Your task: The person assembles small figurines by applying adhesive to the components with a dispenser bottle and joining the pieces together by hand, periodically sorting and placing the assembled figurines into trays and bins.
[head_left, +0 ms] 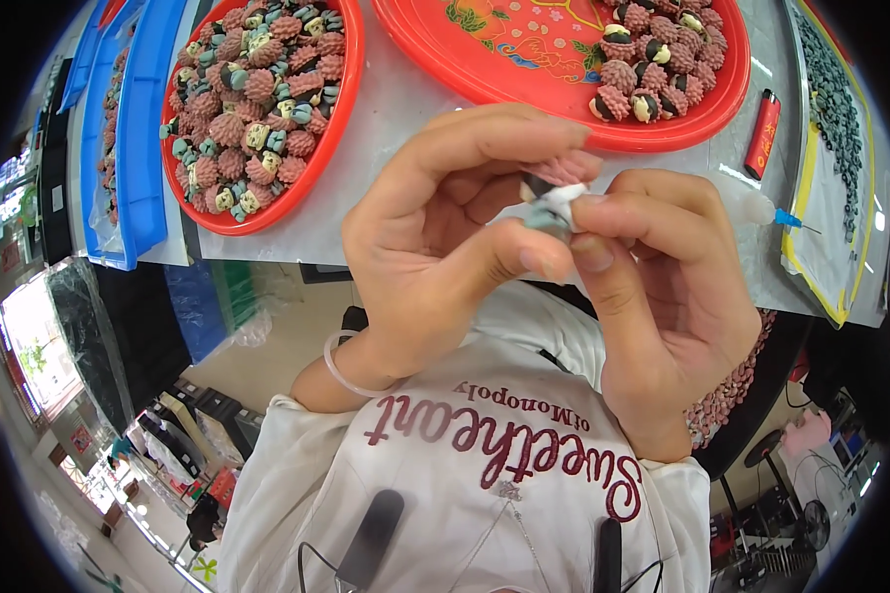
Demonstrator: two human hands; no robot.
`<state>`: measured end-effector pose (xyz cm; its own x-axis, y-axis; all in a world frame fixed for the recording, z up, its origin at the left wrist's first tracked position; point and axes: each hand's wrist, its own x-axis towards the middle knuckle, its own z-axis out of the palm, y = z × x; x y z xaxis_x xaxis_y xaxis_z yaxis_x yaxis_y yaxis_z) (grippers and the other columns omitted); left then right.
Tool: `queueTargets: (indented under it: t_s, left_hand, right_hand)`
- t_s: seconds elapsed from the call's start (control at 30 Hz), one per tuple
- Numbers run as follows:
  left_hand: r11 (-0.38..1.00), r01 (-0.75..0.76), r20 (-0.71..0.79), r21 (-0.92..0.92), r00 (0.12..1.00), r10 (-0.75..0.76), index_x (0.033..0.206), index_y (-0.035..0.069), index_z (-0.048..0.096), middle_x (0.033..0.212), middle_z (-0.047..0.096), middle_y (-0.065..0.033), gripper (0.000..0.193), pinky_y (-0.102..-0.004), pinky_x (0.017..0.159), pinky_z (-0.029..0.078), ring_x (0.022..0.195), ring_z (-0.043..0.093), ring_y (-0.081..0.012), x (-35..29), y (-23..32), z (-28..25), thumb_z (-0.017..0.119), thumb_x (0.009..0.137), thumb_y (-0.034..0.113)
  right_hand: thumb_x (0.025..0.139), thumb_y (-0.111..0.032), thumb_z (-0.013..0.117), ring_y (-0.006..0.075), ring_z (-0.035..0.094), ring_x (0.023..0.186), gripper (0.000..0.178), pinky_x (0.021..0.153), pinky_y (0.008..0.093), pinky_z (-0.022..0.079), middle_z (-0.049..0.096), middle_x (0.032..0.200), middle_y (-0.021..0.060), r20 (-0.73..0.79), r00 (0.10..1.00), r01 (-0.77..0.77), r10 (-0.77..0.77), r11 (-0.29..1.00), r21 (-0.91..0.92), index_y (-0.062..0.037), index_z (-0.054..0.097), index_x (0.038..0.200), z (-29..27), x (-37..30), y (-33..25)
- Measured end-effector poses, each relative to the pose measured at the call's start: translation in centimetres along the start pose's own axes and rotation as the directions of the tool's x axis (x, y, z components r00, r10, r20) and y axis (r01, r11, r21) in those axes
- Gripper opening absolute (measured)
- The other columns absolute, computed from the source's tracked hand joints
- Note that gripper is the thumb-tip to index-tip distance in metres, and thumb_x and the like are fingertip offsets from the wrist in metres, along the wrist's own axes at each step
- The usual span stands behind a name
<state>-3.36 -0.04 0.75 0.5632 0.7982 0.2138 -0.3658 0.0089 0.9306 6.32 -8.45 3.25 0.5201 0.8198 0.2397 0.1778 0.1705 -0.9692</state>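
My left hand (415,227) curls around a small figurine (568,170) with a ridged pink top, a dark band and a grey-green lower part, held between fingertips and thumb. Against its side, my right hand (672,267) pinches a small white piece (562,196) between thumb and forefinger. What the white piece is made of I cannot tell. Both hands are raised in front of the table's near edge, close together. The fingers partly hide the figurine.
Beyond my left hand stands a red tray (352,89) heaped with similar figurines. A larger red tray (445,44) holds pink-topped pieces (653,71). To the right are a red lighter (762,136), a blue-tipped needle dispenser (787,218) and a yellow-edged sheet with dark pieces (833,104). Blue bins (148,109) line the left.
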Motion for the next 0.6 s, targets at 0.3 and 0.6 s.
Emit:
queueTargets:
  t_s: [0.3, 0.6]
  left_hand:
    - [0.996, -0.086, 0.047, 0.002, 0.995, 0.086, 0.109, -0.002, 0.043, 0.104, 0.049, -0.0176, 0.062, -0.0290, 0.071, 0.048, 0.084, 0.057, -0.0259, 0.4, 0.5, -0.6, 0.069, 0.066, 0.034]
    - [0.996, -0.084, 0.086, 0.008, 0.993, 0.083, 0.106, -0.003, 0.044, 0.102, 0.051, -0.0164, 0.067, -0.0311, 0.074, 0.045, 0.085, 0.056, -0.0232, 0.4, 0.1, 0.0, 0.069, 0.064, 0.042]
  right_hand:
    - [0.072, 0.007, 0.054, 0.0121, 0.047, 0.074, 0.014, 0.066, 0.0197, 0.037, 0.050, 0.085, 0.0097, -0.002, 0.999, 0.047, -0.048, 0.997, -0.059, 0.0053, 0.054, 0.086, -1.4, 0.7, -0.1]
    - [0.073, 0.003, 0.056, 0.0139, 0.045, 0.070, 0.016, 0.063, 0.0214, 0.038, 0.049, 0.084, 0.0122, -0.008, 0.955, 0.286, -0.295, 0.930, -0.231, 0.0001, 0.052, 0.088, -0.7, 1.2, -1.6]
